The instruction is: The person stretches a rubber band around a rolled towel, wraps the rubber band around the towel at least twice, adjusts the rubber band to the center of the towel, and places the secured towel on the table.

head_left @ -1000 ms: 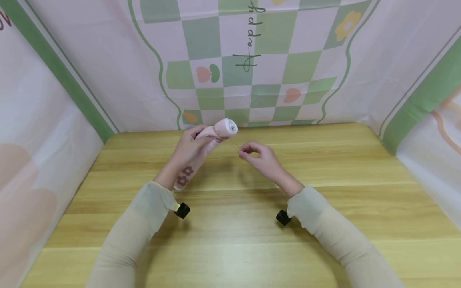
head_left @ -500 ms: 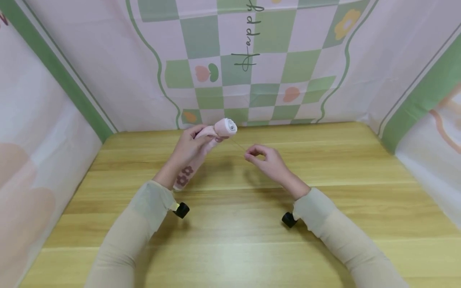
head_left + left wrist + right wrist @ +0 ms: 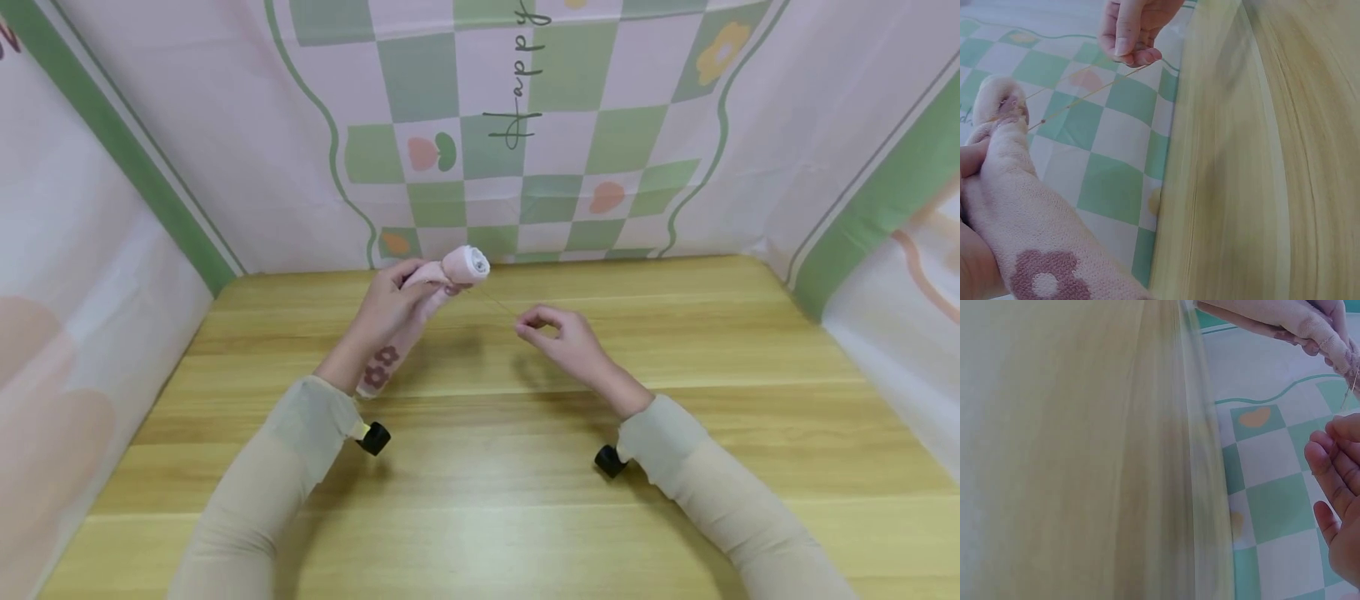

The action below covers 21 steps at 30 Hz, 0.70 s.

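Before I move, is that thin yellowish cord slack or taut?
Taut: in the left wrist view, both strands of the thin yellowish cord run straight between the flower-patterned pink cloth and the pinching right hand.

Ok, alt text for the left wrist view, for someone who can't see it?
The right grip, at top, pinches a thin band that runs taut in two strands to the pink cloth held in the left grip. Behind are a checked backdrop and, at picture right, a table.
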### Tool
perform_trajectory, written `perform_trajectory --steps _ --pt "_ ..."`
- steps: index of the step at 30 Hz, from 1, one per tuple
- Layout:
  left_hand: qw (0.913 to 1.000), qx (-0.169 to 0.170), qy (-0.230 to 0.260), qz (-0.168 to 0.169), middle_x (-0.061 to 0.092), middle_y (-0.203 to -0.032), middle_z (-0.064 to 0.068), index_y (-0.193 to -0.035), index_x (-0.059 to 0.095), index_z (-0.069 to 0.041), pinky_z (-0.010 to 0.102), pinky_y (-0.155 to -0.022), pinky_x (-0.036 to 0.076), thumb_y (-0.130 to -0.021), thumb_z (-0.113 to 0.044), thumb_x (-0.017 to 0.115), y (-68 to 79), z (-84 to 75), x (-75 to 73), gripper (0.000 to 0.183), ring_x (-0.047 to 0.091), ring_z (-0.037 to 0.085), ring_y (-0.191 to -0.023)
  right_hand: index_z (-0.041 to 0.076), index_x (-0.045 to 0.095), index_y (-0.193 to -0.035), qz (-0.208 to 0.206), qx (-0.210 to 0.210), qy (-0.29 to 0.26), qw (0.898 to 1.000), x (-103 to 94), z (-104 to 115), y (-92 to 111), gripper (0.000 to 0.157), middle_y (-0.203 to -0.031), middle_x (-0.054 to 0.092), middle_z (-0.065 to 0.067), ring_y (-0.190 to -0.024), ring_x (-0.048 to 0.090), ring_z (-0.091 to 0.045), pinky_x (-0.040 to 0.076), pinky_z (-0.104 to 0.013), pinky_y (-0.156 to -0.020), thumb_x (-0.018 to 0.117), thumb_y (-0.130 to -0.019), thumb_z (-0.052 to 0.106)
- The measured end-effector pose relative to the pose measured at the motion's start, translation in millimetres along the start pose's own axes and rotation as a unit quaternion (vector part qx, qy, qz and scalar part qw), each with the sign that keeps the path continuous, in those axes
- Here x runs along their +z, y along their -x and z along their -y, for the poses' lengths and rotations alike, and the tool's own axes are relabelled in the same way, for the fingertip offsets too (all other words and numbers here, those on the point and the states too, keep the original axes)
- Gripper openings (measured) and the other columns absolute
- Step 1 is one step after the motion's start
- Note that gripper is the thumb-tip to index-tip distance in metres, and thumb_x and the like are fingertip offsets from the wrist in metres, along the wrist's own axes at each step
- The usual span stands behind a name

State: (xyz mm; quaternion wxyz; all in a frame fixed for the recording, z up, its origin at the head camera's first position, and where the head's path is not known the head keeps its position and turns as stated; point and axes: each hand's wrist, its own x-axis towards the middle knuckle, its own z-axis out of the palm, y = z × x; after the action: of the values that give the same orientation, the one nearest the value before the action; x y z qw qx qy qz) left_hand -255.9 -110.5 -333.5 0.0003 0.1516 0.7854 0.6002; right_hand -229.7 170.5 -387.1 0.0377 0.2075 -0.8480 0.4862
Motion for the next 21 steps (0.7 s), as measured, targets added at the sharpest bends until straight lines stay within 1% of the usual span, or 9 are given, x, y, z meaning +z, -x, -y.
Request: perform_trajectory --steps 6,12,21 --pt "1.0000 0.002 0.004 0.000 0.063 -0.122 0.014 -0.130 0.065 0.001 0.024 -0.076 0.051 -0.102 -0.014 0.063 0.1 -1.4 0.0 0.033 0.057 0.020 -0.099 -0.002 0.072 -0.109 0.000 0.004 0.004 1.000 -2.9 -1.9 2.1 0.023 -0.106 0.073 -0.011 -0.105 0.065 -0.028 0.052 -0.049 -0.087 0.065 -0.103 0.019" --pt "1.0000 -0.001 0.001 -0.004 0.063 -0.123 0.015 -0.130 0.065 0.003 0.023 -0.079 0.050 -0.102 -0.013 0.063 0.1 -1.4 -0.1 0.032 0.056 0.020 -0.100 -0.002 0.072 -0.109 0.003 0.007 0.007 1.000 -3.9 -5.1 3.9 0.024 -0.106 0.073 -0.011 -0.105 0.066 -0.028 0.052 -0.048 -0.087 0.064 -0.104 0.020" --pt "0.9998 -0.007 0.006 -0.018 0.060 -0.125 0.015 -0.130 0.064 0.004 0.024 -0.081 0.050 -0.102 -0.012 0.063 -1.0 -1.3 -1.4 0.032 0.055 0.020 -0.104 -0.002 0.074 -0.113 0.006 0.015 -0.002 1.000 -3.6 -6.1 7.2 0.027 -0.116 0.072 -0.014 -0.113 0.064 -0.031 0.052 -0.052 -0.095 0.066 -0.102 0.021"
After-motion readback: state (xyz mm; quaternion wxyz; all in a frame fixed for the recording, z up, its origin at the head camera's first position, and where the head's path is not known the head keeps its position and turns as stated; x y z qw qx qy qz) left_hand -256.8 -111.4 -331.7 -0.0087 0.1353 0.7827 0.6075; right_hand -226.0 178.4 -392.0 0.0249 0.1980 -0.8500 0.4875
